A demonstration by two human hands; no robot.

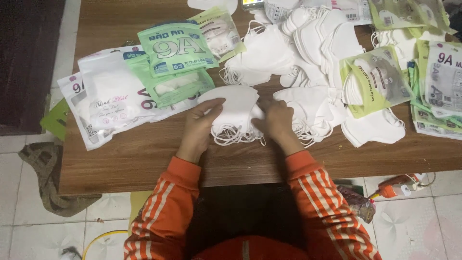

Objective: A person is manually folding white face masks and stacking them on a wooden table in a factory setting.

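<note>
A stack of white face masks [237,107] with dangling ear loops rests on the wooden table [144,159] right in front of me. My left hand [201,126] grips the stack's left side, thumb on top. My right hand [276,120] holds the right side of the same stack. Orange striped sleeves cover both arms.
Filled green and white mask packets [174,48] lie at the left, with clear white packets [108,96] beside them. A heap of loose white masks [308,53] fills the middle back. More green packets [373,82] sit at the right. A cloth [43,173] lies on the tiled floor.
</note>
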